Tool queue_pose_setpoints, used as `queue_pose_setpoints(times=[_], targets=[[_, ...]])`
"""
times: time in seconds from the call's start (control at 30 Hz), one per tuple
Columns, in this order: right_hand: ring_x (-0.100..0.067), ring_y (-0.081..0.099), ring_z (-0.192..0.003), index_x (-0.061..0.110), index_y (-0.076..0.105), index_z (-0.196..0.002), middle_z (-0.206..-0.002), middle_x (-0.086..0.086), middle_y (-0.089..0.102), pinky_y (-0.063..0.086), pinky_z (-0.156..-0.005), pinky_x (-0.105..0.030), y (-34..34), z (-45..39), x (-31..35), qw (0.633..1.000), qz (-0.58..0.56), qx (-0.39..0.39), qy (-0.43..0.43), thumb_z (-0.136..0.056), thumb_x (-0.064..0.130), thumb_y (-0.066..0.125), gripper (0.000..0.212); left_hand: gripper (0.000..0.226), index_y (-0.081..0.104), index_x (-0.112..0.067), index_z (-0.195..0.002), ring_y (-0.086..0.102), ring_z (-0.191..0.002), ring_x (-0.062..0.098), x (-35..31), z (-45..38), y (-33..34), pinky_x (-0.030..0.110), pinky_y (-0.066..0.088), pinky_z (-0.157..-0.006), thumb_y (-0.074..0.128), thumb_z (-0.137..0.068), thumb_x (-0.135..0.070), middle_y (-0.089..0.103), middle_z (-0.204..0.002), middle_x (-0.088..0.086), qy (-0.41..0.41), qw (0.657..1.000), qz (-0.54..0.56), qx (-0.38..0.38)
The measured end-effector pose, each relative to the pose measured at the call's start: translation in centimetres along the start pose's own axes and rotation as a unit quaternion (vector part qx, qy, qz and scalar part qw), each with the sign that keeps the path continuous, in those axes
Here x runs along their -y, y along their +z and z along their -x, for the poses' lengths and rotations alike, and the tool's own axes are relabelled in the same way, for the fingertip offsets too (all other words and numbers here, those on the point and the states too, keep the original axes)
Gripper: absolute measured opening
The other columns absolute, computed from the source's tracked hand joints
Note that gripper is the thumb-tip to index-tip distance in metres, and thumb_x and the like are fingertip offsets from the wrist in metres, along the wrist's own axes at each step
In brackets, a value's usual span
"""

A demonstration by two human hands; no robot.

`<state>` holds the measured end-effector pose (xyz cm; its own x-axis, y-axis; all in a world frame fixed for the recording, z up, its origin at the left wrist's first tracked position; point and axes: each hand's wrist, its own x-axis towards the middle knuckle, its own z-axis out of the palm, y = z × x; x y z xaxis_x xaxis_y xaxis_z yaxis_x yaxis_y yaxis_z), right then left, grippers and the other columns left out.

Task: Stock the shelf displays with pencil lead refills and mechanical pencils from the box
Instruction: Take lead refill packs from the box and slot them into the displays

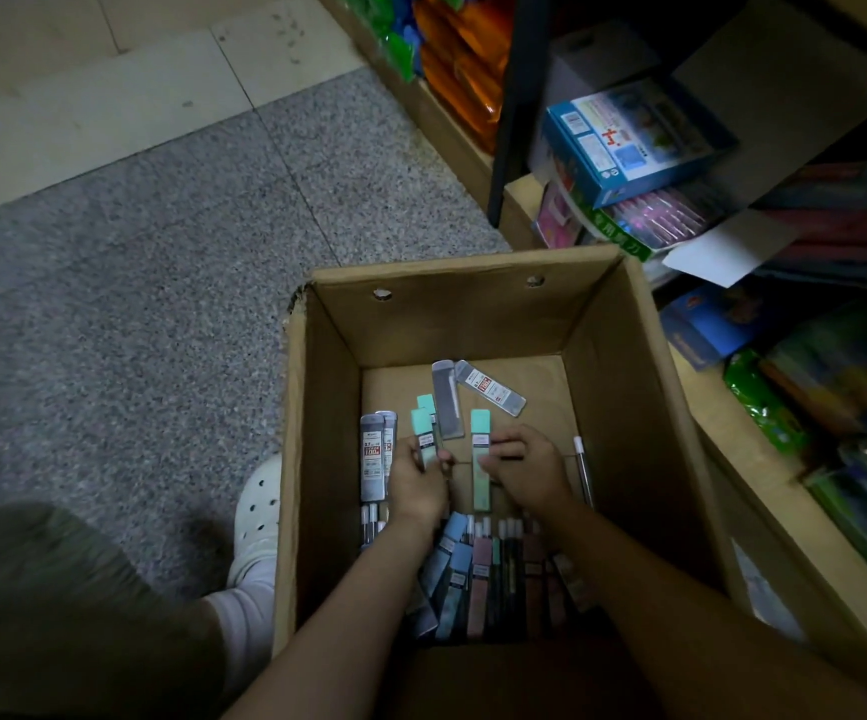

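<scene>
An open cardboard box [623, 356] stands on the floor below me. Both my hands reach into it. My left hand [417, 485] holds a mint-capped lead refill case [422, 428]. My right hand [525, 472] pinches another mint-capped refill case [480, 459] that lies lengthwise on the box bottom. Two grey refill cases [373, 454] lie left of my left hand, and two more grey ones [488, 388] lie further back. Several packaged mechanical pencils [478, 574] fill the near end of the box under my forearms. A single pencil [583, 467] rests by the right wall.
A low shelf [732, 459] on the right holds packaged goods; a blue boxed item [634, 142] and pink packs sit in the unit behind the box. My foot in a white clog [257, 506] stands left of the box on grey speckled floor.
</scene>
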<state>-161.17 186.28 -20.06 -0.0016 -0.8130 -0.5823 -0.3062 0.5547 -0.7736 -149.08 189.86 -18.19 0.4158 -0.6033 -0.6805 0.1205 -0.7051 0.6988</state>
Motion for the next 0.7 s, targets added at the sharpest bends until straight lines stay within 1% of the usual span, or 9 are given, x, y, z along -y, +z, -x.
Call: queue_pose_setpoints(times=[0.1, 0.23, 0.33, 0.37, 0.43, 0.47, 0.53, 0.6, 0.7], targets=[[-0.015, 0.065, -0.082, 0.005, 0.064, -0.102, -0.092, -0.010, 0.070, 0.052, -0.064, -0.018, -0.3, 0.1, 0.6, 0.998, -0.004, 0.060, -0.021, -0.078, -0.004, 0.074, 0.027, 0.014, 0.054, -0.015, -0.093, 0.061, -0.075, 0.025, -0.5, 0.6, 0.2, 0.032, 0.052, -0.062, 0.050, -0.096, -0.002, 0.064, -0.087, 0.012, -0.029, 0.995, 0.085, 0.030], [-0.005, 0.062, -0.071, 0.010, 0.068, -0.103, -0.077, 0.000, 0.066, 0.050, -0.062, -0.009, 0.1, -0.7, 1.5, 0.996, 0.021, 0.068, -0.054, -0.079, 0.000, 0.075, 0.028, 0.012, 0.062, -0.014, -0.103, 0.071, -0.076, 0.020, -0.9, 0.8, 0.1, 0.034, 0.058, -0.068, 0.056, -0.096, -0.007, 0.073, -0.092, 0.007, -0.024, 0.983, 0.167, 0.068], [-0.018, 0.068, -0.087, 0.007, 0.070, -0.104, -0.092, -0.009, 0.071, 0.058, -0.078, -0.026, 0.0, -1.9, 2.1, 0.992, 0.031, 0.112, -0.052, -0.085, 0.004, 0.071, 0.020, 0.015, 0.062, -0.013, -0.109, 0.070, -0.079, 0.018, -1.2, 0.3, -0.1, 0.036, 0.058, -0.073, 0.056, -0.096, -0.007, 0.073, -0.099, 0.008, -0.033, 0.983, 0.168, 0.059], [-0.021, 0.068, -0.088, 0.010, 0.071, -0.100, -0.093, -0.009, 0.071, 0.058, -0.077, -0.030, 0.0, -2.4, 2.3, 0.991, 0.039, 0.118, -0.050, -0.088, 0.007, 0.069, 0.013, 0.015, 0.061, -0.012, -0.109, 0.070, -0.081, 0.019, -1.3, 0.0, -0.2, 0.037, 0.058, -0.075, 0.054, -0.097, -0.006, 0.072, -0.102, 0.010, -0.040, 0.983, 0.170, 0.054], [-0.015, 0.064, -0.081, 0.018, 0.071, -0.092, -0.088, -0.001, 0.069, 0.051, -0.068, -0.021, -0.3, -4.0, 2.7, 0.981, 0.160, 0.048, -0.097, -0.093, 0.016, 0.063, 0.008, 0.014, 0.060, -0.013, -0.107, 0.069, -0.090, 0.024, -1.5, -0.4, -0.3, 0.043, 0.057, -0.084, 0.053, -0.097, -0.006, 0.071, -0.107, 0.012, -0.053, 0.984, 0.168, 0.040], [-0.012, 0.061, -0.081, 0.020, 0.070, -0.094, -0.091, 0.001, 0.067, 0.047, -0.067, -0.021, -0.5, -4.8, 2.8, 0.962, 0.243, -0.009, -0.127, -0.094, 0.019, 0.060, 0.010, 0.014, 0.060, -0.014, -0.107, 0.068, -0.095, 0.026, -1.6, -0.6, -0.4, 0.046, 0.056, -0.088, 0.053, -0.097, -0.007, 0.070, -0.109, 0.011, -0.059, 0.984, 0.163, 0.031], [-0.018, 0.058, -0.098, 0.018, 0.067, -0.109, -0.109, -0.003, 0.065, 0.048, -0.081, -0.030, -0.8, -6.4, 3.3, 0.921, 0.346, -0.078, -0.163, -0.092, 0.020, 0.060, 0.019, 0.018, 0.060, -0.017, -0.112, 0.067, -0.100, 0.026, -1.6, -1.1, -0.5, 0.047, 0.055, -0.091, 0.054, -0.097, -0.009, 0.069, -0.109, 0.008, -0.069, 0.986, 0.154, 0.013], [-0.024, 0.053, -0.114, 0.016, 0.060, -0.124, -0.122, -0.007, 0.060, 0.045, -0.097, -0.038, -0.6, -7.7, 3.5, 0.894, 0.408, -0.062, -0.175, -0.091, 0.021, 0.062, 0.033, 0.021, 0.060, -0.019, -0.115, 0.066, -0.099, 0.025, -1.6, -1.6, -0.6, 0.044, 0.056, -0.088, 0.054, -0.097, -0.010, 0.068, -0.107, 0.006, -0.072, 0.987, 0.145, -0.006], [-0.027, 0.049, -0.119, 0.017, 0.052, -0.130, -0.127, -0.008, 0.055, 0.041, -0.101, -0.041, 0.1, -9.0, 3.5, 0.879, 0.440, -0.032, -0.183, -0.090, 0.025, 0.062, 0.042, 0.015, 0.063, -0.018, -0.107, 0.066, -0.091, 0.021, -1.3, -2.4, -0.7, 0.038, 0.057, -0.079, 0.055, -0.097, -0.010, 0.068, -0.098, 0.004, -0.067, 0.989, 0.130, -0.026]])
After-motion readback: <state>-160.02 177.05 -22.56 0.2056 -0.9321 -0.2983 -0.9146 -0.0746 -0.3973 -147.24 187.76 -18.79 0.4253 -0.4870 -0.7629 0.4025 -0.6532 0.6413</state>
